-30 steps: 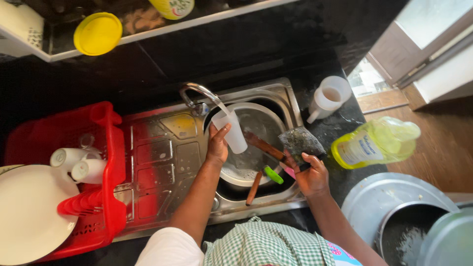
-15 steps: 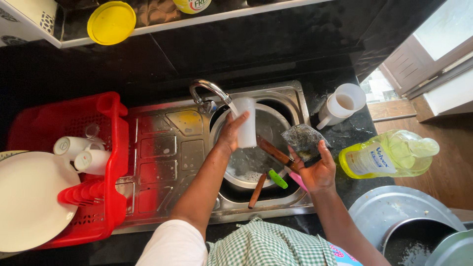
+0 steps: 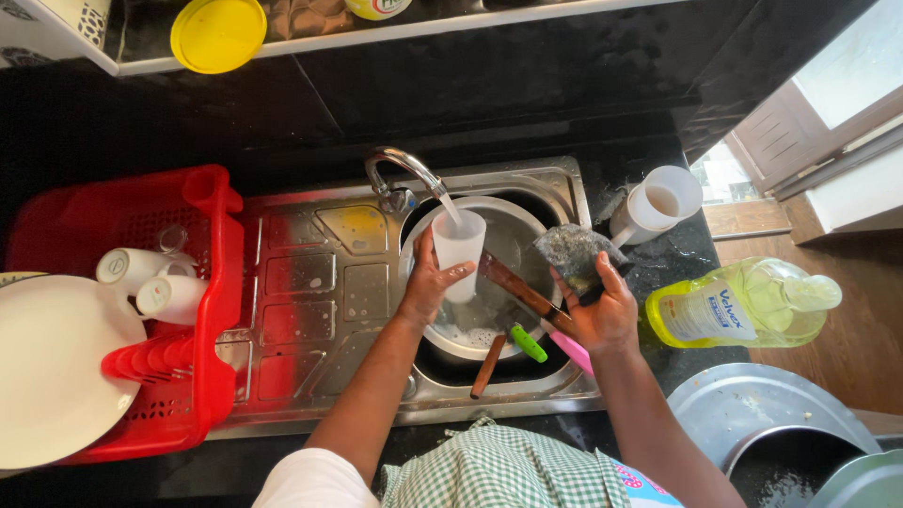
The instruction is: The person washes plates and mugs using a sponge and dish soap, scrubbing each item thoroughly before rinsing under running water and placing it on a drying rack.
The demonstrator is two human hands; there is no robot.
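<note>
While water runs from the curved chrome tap (image 3: pixel 400 174), a white plastic cup (image 3: pixel 460 246) is held upright under the stream by the left hand (image 3: pixel 428 282), whose fingers are wrapped firmly around its lower half. The cup is kept over a round steel basin (image 3: pixel 513 240) set inside the stainless steel sink (image 3: pixel 555 188), directly below the spout. A dark grey scouring pad (image 3: pixel 572 252) is gripped by the right hand (image 3: pixel 602 315), pinched between thumb and fingers just beside the basin's right edge — well clear of the cup. Several utensils are seen lying in the basin: a long brown-handled tool (image 3: pixel 515 287), a green-handled one (image 3: pixel 529 344) and a pink-handled one (image 3: pixel 572 353).

To the right, on the black stone counter (image 3: pixel 527 85), a white ceramic mug (image 3: pixel 658 202) is stood near the sink, and a yellow-green bottle of dish liquid (image 3: pixel 743 306) is laid on its side. The ribbed steel drainboard (image 3: pixel 310 292) is shown wet to the left, with a red plastic dish rack (image 3: pixel 193 376) beside it — two white cups (image 3: pixel 155 282) and a large white plate (image 3: pixel 47 376) are stacked there. A yellow lid (image 3: pixel 218 33) is kept on the shelf above.
</note>
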